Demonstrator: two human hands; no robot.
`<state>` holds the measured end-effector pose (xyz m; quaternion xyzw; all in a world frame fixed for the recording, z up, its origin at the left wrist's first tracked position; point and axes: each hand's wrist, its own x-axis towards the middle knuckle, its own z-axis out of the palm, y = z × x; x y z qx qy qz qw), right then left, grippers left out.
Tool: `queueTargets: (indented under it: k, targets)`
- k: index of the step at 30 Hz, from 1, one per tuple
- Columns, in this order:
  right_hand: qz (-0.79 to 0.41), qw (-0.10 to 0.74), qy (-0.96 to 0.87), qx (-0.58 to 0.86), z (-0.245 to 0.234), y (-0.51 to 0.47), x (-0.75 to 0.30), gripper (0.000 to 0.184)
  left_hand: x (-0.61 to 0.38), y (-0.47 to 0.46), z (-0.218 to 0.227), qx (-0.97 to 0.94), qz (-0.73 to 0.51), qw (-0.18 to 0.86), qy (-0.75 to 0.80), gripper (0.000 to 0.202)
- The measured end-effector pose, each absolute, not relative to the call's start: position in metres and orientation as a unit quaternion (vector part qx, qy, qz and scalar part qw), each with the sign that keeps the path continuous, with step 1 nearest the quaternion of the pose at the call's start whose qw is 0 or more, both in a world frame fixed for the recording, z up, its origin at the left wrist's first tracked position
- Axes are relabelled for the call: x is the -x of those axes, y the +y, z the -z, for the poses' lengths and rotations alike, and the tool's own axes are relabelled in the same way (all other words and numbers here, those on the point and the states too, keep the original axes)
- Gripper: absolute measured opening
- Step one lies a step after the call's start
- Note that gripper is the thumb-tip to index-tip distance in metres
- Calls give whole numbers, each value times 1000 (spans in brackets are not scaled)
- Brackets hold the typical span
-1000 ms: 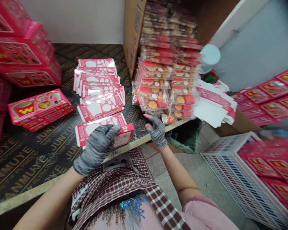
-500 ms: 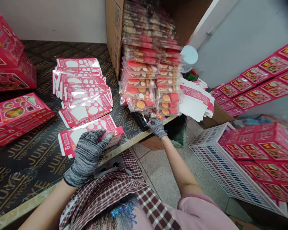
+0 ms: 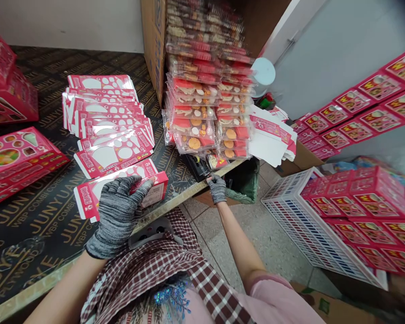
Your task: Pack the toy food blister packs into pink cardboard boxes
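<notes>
The right hand [image 3: 218, 189], spread beside the bagged packs [image 3: 195, 123] a second ago, is now keeping a narrow grip at the black tape dispenser's [image 3: 198, 168] near end; whether it is holding tape, I cannot tell. The left hand [image 3: 118, 216] is still holding the pink carton [image 3: 158, 188] near the surface's [image 3: 56, 213] edge. Flat cartons [image 3: 111, 150] are lying behind; packs are crowding the dispenser.

My left hand [image 3: 117, 211] and right hand [image 3: 217, 189] both show mottled grey and black gloves [image 3: 111, 225]. I hold a pink carton [image 3: 159, 188] marked with white. My tabletop [image 3: 56, 193] is black with gold lettering, the flat cartons [image 3: 110, 144] pink with white ovals, the packets [image 3: 195, 130] red, orange and cream. I wear a brown-and-white checked apron [image 3: 145, 265] and a pale pink sleeve [image 3: 276, 294].
</notes>
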<state>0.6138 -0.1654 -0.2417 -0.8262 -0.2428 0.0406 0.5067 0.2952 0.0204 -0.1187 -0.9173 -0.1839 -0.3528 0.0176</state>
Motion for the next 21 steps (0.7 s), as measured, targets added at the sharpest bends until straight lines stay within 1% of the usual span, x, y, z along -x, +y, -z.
queueTargets:
  k: [3, 5, 7, 9, 11, 14, 17, 21]
  targets:
    - [-35, 558, -207, 803, 226, -164, -599, 44, -297, 19, 116, 912, 372, 36, -169, 35]
    - [-59, 588, -202, 781, 206, -162, -578, 45, -298, 17, 111, 909, 385, 39, -158, 36]
    - [-131, 625, -213, 739, 179, -156, -546, 46, -298, 15, 107, 906, 393, 28, -153, 38]
    - [-310, 680, -241, 620, 148, -146, -510, 49, -297, 14, 103, 902, 403, 8, -156, 38]
    - [-454, 669, -265, 525, 120, -133, -478, 51, -296, 13, 103, 896, 413, -24, -158, 33]
    - [-588, 640, -259, 422, 97, -114, -449, 51, -293, 15, 104, 893, 419, -69, -148, 30]
    - [-655, 629, -207, 365, 98, -102, -443, 48, -289, 17, 107, 895, 421, -84, -124, 32]
    - [-675, 622, -173, 359, 108, -98, -445, 45, -287, 16, 107, 903, 406, -80, -114, 31]
